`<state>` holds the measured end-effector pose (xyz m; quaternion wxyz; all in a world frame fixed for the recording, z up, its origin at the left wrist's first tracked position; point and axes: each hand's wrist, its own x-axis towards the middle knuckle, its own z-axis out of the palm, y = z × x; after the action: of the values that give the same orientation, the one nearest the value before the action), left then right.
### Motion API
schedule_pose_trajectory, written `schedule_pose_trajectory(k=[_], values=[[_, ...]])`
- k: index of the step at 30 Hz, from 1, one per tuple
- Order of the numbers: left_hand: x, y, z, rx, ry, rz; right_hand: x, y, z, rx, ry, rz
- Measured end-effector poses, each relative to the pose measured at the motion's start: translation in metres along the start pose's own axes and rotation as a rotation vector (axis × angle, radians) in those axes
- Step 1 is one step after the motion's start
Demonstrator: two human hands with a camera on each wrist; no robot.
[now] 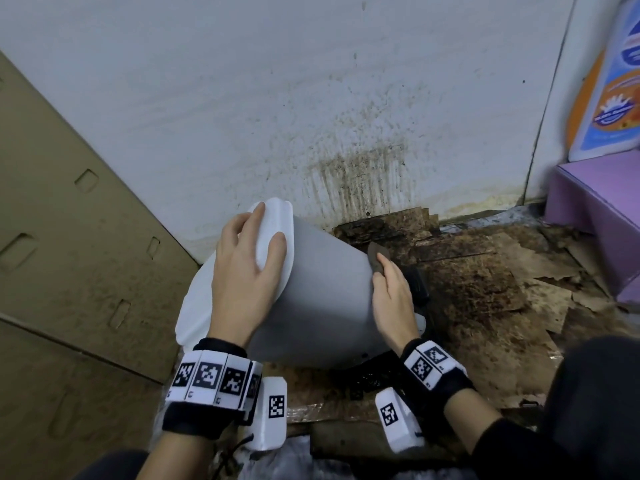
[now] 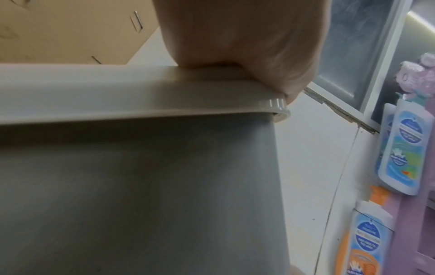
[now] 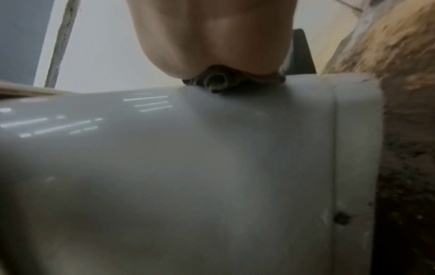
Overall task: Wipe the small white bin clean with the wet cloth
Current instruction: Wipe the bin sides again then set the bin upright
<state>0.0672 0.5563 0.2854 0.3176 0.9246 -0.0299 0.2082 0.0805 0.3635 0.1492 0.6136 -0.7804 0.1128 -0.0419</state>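
Surroundings first. Tan cardboard box (image 1: 69, 237) along the left, close to the bin. White wall (image 1: 242, 98) at the far side, streaked and spattered brown low down (worst just above the floor). Stained, torn cardboard sheets (image 1: 485, 289) spread over the floor on the right, dark and wet-looking near the wall. Purple shelf (image 1: 595, 209) at far right, with a blue-and-white bottle (image 1: 609, 98) above it; wrist view from the left shows two such bottles, one with orange. Dark trouser leg (image 1: 588, 393) at near right.

Small white bin (image 1: 311, 289) tipped over, top edge pointing far-left, base toward the near side, grey-white side wall turned up. Inside not visible from any view; contents cannot be told.

Left hand (image 1: 246, 265) laid over the white rim (image 1: 273, 216), fingers spread and curled round its edge, thumb on the side wall: grasping the rim, steadying the bin.

Right hand (image 1: 391, 296) on the right flank of the bin, fingers bent over a small dark brown cloth (image 1: 375, 258) and pressing it against the wall. Cloth mostly hidden under the fingers; only a corner pokes out at the far end. Right wrist view: crumpled cloth (image 3: 219, 81) squeezed between the hand and the glossy plastic, with a dark speck (image 3: 341, 218) lower on the bin.
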Motion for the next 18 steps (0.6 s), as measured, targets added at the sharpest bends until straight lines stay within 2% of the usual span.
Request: schedule_pose_trajectory(k=[3,10,13,18], values=[[-0.001,0.004,0.004,0.016,0.004,0.016,-0.006,-0.021,0.001,0.047,-0.025,-0.023],[-0.006,0.015,0.010,0.074,-0.013,0.065,-0.024,-0.098,0.011,0.170,-0.271,-0.291],[-0.006,0.015,0.010,0.069,-0.014,0.065,-0.022,-0.098,0.008,0.126,-0.339,-0.368],[-0.005,0.008,0.007,0.029,-0.007,0.045,-0.003,-0.060,0.001,0.041,-0.293,-0.256]])
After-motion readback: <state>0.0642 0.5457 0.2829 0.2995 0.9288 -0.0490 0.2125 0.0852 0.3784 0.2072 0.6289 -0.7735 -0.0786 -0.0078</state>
